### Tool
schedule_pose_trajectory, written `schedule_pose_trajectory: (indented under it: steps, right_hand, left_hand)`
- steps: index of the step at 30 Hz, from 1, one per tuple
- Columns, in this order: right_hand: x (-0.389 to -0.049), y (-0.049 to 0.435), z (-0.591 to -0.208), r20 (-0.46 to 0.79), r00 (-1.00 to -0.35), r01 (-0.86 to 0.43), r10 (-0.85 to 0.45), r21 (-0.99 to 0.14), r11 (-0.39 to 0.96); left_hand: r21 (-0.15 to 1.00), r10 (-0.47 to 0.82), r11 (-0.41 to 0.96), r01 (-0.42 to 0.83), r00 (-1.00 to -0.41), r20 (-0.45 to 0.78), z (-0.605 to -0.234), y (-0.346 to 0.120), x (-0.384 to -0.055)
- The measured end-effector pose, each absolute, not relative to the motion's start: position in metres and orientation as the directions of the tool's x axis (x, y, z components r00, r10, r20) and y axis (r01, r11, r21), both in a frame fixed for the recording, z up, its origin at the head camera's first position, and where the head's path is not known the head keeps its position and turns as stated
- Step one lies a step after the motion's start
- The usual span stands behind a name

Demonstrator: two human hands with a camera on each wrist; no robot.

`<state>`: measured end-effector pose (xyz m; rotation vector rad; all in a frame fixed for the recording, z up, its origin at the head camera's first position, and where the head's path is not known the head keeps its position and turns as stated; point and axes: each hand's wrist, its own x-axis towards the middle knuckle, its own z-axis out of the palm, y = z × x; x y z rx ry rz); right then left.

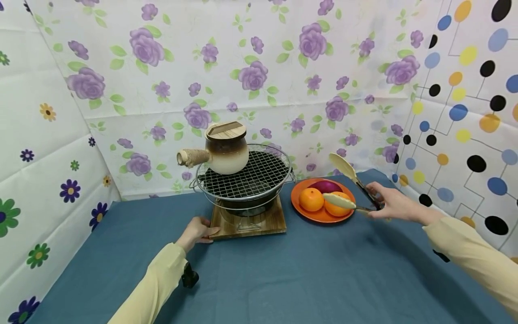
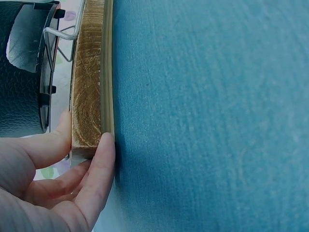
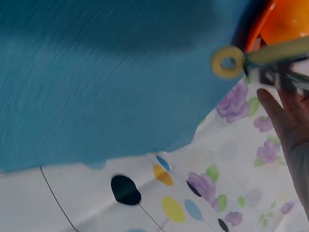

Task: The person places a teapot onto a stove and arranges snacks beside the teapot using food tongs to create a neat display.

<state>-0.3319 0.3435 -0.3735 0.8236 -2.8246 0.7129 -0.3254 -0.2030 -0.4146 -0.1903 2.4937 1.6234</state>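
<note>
My left hand [image 1: 198, 230] grips the near left corner of a wooden board [image 1: 230, 230], thumb on one face and a finger against the other in the left wrist view. On the board stands a round black tabletop grill [image 1: 252, 209] with a wire mesh [image 1: 259, 175]. A brown-and-cream pot [image 1: 228, 159] with a wooden lid sits on the mesh, its rope-wrapped handle pointing left. My right hand [image 1: 393, 203] holds tongs [image 1: 345, 167], their arms spread. The lower tip passes in front of an orange [image 1: 336, 212] on an orange plate [image 1: 323, 219].
Another orange [image 1: 311, 199] and a purple item [image 1: 326, 186], partly hidden, share the plate. A blue cloth [image 1: 283, 279] covers the table. Printed sheets [image 1: 259, 112] with flowers and dots hang behind and at both sides. A ring [image 3: 227, 62] at the tongs' end shows in the right wrist view.
</note>
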Motion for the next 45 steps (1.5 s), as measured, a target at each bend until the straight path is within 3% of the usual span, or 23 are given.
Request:
schedule_pose_trajectory:
  steps: [9, 17, 32, 41, 45]
  right_hand:
    - [-0.33, 0.341, -0.37, 0.267, -0.88, -0.472, -0.392, -0.584, 0.661]
    - [-0.331, 0.336, -0.366, 0.23, -0.932, -0.362, -0.281, -0.652, 0.666]
    - [-0.327, 0.338, -0.36, 0.122, -0.966, -0.256, -0.227, -0.544, 0.799]
    - [-0.33, 0.343, -0.362, 0.19, -0.954, -0.295, -0.231, -0.478, 0.827]
    - [-0.329, 0.344, -0.364, 0.183, -0.952, -0.305, -0.245, -0.501, 0.81]
  left_hand:
    - [0.89, -0.048, 0.398, -0.223, -0.974, -0.222, -0.411, -0.2, -0.322]
    - [0.893, -0.035, 0.391, -0.223, -0.973, -0.227, -0.412, -0.2, -0.324]
    - [0.884, -0.049, 0.407, -0.23, -0.972, -0.23, -0.411, -0.199, -0.324]
    - [0.89, -0.05, 0.393, -0.232, -0.972, -0.232, -0.414, -0.201, -0.327]
    - [0.898, -0.047, 0.365, -0.245, -0.968, -0.245, -0.414, -0.202, -0.328]
